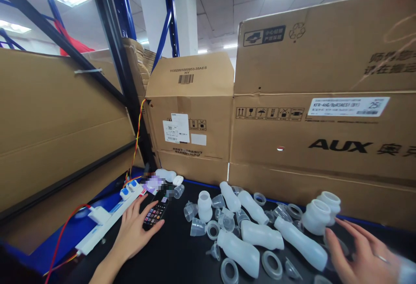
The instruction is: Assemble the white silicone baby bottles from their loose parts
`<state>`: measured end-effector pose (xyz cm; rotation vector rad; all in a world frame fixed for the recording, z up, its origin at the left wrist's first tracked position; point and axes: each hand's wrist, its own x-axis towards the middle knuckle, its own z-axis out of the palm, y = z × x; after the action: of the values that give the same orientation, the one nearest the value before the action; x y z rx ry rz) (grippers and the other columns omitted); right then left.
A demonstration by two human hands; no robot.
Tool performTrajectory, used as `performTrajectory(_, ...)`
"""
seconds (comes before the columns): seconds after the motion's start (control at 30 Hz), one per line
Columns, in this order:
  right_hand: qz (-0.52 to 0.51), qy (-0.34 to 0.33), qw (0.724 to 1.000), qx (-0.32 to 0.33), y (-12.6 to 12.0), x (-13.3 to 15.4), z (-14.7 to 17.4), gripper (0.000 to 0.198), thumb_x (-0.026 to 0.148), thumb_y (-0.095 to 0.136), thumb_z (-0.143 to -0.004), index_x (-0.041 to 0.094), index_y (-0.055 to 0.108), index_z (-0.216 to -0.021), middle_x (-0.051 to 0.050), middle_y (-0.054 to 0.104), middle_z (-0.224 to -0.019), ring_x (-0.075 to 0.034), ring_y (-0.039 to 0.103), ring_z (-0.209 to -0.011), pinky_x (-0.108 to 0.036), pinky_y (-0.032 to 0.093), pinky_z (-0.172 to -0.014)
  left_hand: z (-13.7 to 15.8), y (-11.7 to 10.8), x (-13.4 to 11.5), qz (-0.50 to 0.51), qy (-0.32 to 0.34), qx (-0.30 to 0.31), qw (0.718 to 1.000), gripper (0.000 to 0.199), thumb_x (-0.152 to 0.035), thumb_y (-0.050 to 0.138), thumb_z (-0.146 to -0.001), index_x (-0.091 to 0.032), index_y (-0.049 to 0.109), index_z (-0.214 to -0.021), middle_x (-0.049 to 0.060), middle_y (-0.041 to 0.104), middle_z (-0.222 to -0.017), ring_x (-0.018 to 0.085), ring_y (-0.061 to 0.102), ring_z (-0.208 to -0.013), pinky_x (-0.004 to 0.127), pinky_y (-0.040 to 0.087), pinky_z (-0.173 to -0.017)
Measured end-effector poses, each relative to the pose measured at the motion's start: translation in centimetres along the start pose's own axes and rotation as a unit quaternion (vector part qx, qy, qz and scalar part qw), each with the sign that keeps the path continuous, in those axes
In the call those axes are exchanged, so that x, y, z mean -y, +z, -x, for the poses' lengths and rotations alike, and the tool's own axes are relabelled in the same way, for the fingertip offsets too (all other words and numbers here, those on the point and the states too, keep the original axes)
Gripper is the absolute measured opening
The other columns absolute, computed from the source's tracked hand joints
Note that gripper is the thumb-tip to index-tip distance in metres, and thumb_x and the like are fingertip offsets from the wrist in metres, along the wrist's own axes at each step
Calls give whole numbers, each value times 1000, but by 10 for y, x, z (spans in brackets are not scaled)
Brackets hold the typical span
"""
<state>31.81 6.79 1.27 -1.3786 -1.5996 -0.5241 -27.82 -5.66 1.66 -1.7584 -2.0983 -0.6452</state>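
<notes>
My left hand [138, 225] lies at the left of the black table with its fingers spread. Its fingers touch a phone [156, 214] with a lit screen full of icons. At the right, my right hand [360, 249] is open, thumb and fingers apart, beside two whitish wide-necked bottles [316, 217] that stand upright. Nothing shows in its grasp. Between the hands lie several long, curved whitish bottle-like pieces [238, 251], translucent rings [272, 265] and clear cups [198, 227]. Another wide-necked piece [204, 206] stands upright among them.
A white power strip [110, 221] with plugs and red and yellow wires runs along the left edge. Large cardboard panels [273, 128] wall the back and right, and another panel [61, 132] the left. A dark metal rack post [120, 58] rises at the back left corner.
</notes>
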Motion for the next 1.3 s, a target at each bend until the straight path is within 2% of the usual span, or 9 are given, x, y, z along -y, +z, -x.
performTrajectory(0.2,-1,-1,1000,2,-1,0,-2,49,53,47,-92,13,66,-112,-21,66,-107,-44,64,-102,-59,50,-91,-1,-1,-1,2,-4,9,1000,55,-59,66,-86,-31,68,-134,13,51,-149,40,48,-138,61,42,-111)
performTrajectory(0.33,-9,11,1000,7,-2,1,-1,48,53,46,-93,16,64,-118,-19,64,-107,-47,63,-107,-63,48,-93,-2,-3,-4,5,-8,18,1000,63,-60,65,-86,-30,63,-141,14,52,-148,40,49,-138,61,43,-111)
performTrajectory(0.5,-9,13,1000,1,4,-3,3,46,53,47,-93,18,63,-118,-18,64,-108,-48,64,-105,-63,50,-91,-1,-2,-3,14,-9,14,1000,63,-60,66,-86,-32,62,-142,14,53,-148,41,49,-138,62,44,-110)
performTrajectory(0.7,-1,17,1000,-16,13,-15,6,44,54,48,-93,20,63,-117,-17,66,-109,-47,67,-101,-60,51,-89,-1,-4,-2,30,16,4,999,49,-57,70,-84,-36,70,-129,9,55,-146,39,51,-136,61,45,-109)
performTrajectory(0.9,-1,14,1000,-8,7,-10,3,50,57,45,-94,17,64,-115,-21,67,-108,-48,66,-101,-62,51,-87,-1,-6,-5,20,24,-1,1000,41,-56,73,-83,-35,75,-118,8,58,-142,39,51,-135,60,46,-109)
performTrajectory(1.1,6,7,1000,-7,5,-5,1,50,56,44,-96,14,65,-115,-21,67,-108,-46,67,-99,-59,52,-87,-2,-4,-3,9,29,-28,999,53,-57,73,-82,-29,68,-127,12,56,-141,39,52,-134,59,47,-107)
performTrajectory(1.3,22,-7,1000,-5,6,-9,2,56,58,43,-95,11,66,-114,-23,69,-108,-46,67,-99,-57,52,-86,-3,-10,-8,-16,17,-54,998,46,-60,75,-78,-27,74,-110,11,63,-129,38,56,-128,56,47,-104)
